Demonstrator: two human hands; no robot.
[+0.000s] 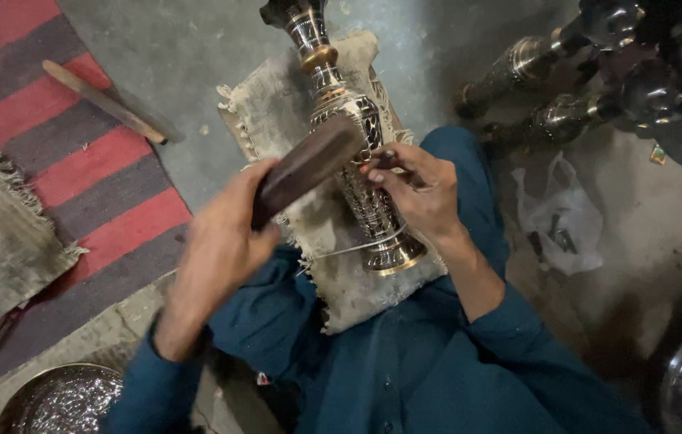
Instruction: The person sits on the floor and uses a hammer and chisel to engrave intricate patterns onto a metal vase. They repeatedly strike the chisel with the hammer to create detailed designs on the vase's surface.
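Observation:
An engraved metal vase (339,104) lies on a worn cloth pad (276,112) across my lap, its base toward me. My left hand (224,233) grips a dark wooden block (309,165) raised over the vase's body. Against the engraved side, my right hand (421,189) pinches a thin dark tool (389,157). A thin wire (357,245) runs across the vase near its base.
Several similar metal vases (550,88) lie at the upper right beside a plastic bag (558,213). A wooden stick (104,102) lies on the concrete floor by a red and grey striped rug (75,185). A metal bowl (59,398) sits at bottom left.

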